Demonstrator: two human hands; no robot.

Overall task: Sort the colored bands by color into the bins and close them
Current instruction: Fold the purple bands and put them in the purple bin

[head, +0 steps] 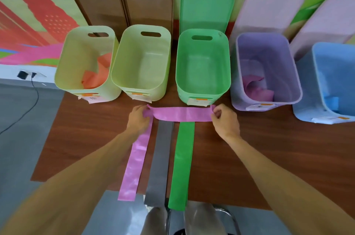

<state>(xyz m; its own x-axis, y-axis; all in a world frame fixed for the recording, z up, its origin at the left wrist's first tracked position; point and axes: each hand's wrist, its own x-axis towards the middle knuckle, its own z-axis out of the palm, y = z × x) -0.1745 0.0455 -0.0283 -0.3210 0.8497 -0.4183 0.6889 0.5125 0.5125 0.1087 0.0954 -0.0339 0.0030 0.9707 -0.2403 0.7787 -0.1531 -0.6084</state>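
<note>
Nothing here is sharp enough for me to read. Each bin carries a white paper label under a strip of orange tape (201, 99) on its near wall. They are the first label (93, 98) on the pale yellow-green bin (76, 56) at ten o'clock, the second label (138, 97) on its twin bin (126, 58) at eleven, the third label (198, 102) on the green bin (184, 65) at twelve, the fourth label (258, 107) on the purple bin (288, 73) at one, and the fifth label (324, 119) on the blue bin (307, 96) at two. Dark handwritten marks show on the first and fourth labels, too blurred to make out.

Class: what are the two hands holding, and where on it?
A pink band. The left hand grips it at its bend, and the right hand pinches one end.
</note>
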